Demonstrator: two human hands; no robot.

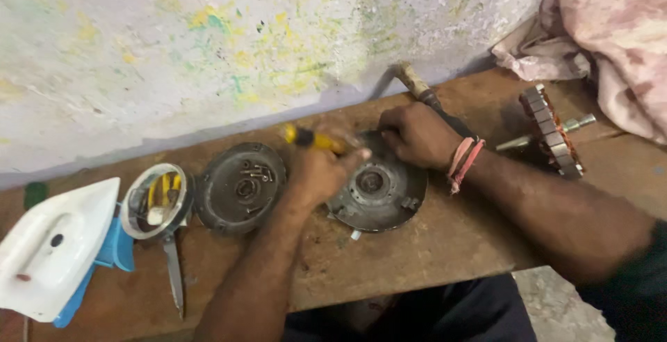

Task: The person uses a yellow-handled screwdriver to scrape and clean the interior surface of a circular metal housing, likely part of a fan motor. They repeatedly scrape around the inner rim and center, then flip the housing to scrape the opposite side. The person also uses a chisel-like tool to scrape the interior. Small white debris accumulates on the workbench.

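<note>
The left hand [321, 168] is clenched round a yellow-handled screwdriver [313, 138], its plastic handle glossy and slightly blurred, lying across the near edge of a round grey metal housing [379, 189]; that housing is dull, dusty and dished, with a ringed hub at its middle, and it rests flat on the worn brown wooden tabletop [445, 245]; the right hand [417, 135] presses on the housing's far rim, fingers curled down, though whether its grip pinches anything cannot be told; red and pink threads [464, 161] wrap that wrist.

Just left of the housing lies a second round cover [240, 188], dark and grimy, with small screws [257, 172] loose in its dish; beside it stands a clear round container [154, 199] holding yellow bits, over a metal blade [174, 272]; farther left sits a white and blue clothes iron [52, 248]. Behind the right hand a wooden-handled tool [415, 83] leans against the paint-flecked wall [208, 43]; to the right a laminated steel rotor [549, 130] on its shaft lies near a crumpled pinkish cloth [604, 29].
</note>
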